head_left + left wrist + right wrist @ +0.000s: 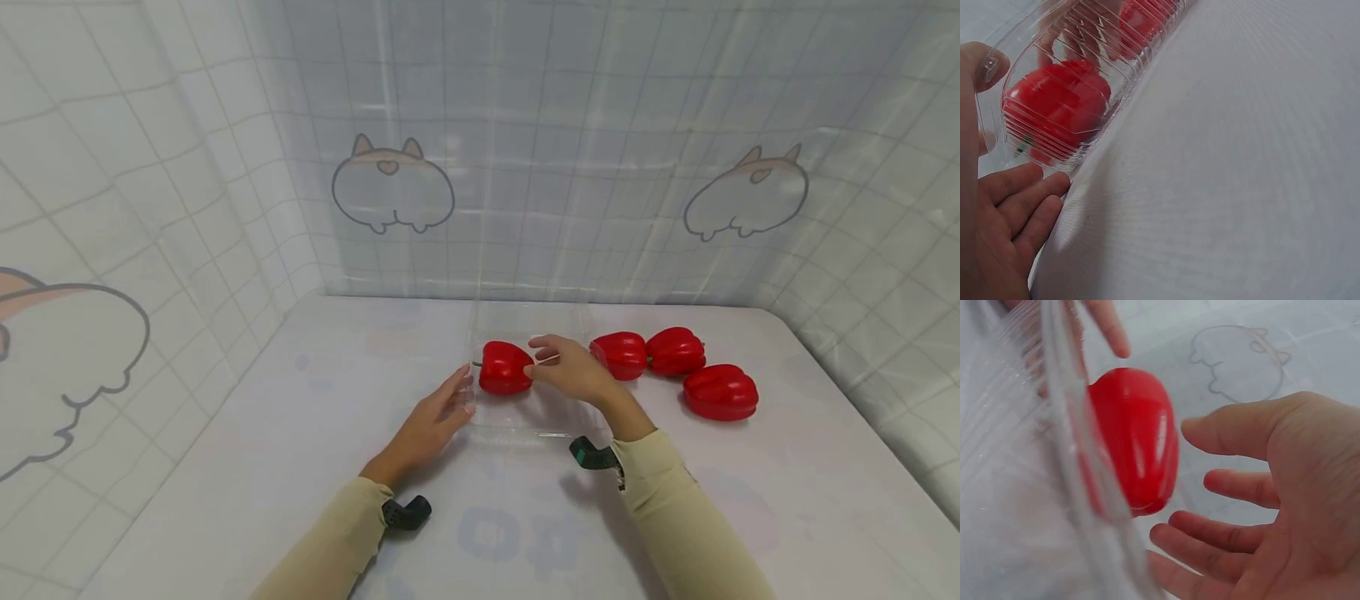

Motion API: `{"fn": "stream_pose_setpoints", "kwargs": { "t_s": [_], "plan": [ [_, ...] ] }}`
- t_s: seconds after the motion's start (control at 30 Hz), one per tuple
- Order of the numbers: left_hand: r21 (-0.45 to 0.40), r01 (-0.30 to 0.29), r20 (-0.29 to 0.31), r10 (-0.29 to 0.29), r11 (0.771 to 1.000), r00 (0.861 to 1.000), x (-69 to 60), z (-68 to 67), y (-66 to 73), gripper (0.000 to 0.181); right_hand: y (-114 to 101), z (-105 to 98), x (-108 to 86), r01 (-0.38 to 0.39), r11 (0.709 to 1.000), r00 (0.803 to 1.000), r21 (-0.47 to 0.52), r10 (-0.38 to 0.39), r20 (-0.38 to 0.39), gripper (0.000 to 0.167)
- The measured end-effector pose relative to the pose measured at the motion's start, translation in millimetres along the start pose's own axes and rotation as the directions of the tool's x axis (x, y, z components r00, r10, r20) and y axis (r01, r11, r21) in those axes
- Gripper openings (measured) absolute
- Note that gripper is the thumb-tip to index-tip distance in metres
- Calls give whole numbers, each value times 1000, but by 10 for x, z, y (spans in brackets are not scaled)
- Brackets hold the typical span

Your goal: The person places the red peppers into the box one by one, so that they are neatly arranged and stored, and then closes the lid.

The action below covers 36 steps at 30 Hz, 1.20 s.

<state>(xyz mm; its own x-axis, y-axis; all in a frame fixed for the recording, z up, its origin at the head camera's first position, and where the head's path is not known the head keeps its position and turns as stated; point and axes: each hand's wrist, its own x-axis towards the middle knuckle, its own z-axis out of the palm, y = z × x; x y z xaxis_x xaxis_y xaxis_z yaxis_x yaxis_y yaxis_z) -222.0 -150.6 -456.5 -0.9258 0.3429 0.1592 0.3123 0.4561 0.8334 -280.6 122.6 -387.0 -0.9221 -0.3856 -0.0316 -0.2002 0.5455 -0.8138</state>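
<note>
A red bell pepper (504, 368) with a green stem lies on its side in a clear plastic box (517, 417). My left hand (429, 425) is at the box's left side, with extended fingers against its wall and the thumb near the rim (991, 69). Over the box, my right hand (573, 371) is just right of the pepper, fingers spread and slightly bent. In the right wrist view a small gap shows between the right thumb (1229, 431) and the pepper (1138, 437), and nothing is in that hand.
Three more red bell peppers lie right of the box: one nearest it (621, 355), one beside that (676, 351), and one closer to the front (720, 392). The white table (337, 358) meets a tiled-pattern curtain (540, 167) at the back.
</note>
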Motion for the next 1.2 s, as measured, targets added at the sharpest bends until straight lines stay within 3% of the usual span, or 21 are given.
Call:
{"fn": "stream_pose_setpoints", "kwargs": {
  "t_s": [0.3,0.57,1.03,1.2],
  "plan": [
    [0,19,1,-19,1000,1000,-6,-13,28,67,1,-247,-150,36,999,991,14,-34,-129,48],
    [-5,25,1,-25,1000,1000,6,-4,10,67,176,-576,-309,30,1000,974,6,-27,-226,47],
    [11,24,5,-24,1000,1000,37,-24,7,67,399,-931,-492,-75,988,952,135,112,-286,57],
    [18,37,4,-37,999,999,33,-12,6,67,507,-983,-523,-80,995,925,58,96,-367,51]
  ]
}}
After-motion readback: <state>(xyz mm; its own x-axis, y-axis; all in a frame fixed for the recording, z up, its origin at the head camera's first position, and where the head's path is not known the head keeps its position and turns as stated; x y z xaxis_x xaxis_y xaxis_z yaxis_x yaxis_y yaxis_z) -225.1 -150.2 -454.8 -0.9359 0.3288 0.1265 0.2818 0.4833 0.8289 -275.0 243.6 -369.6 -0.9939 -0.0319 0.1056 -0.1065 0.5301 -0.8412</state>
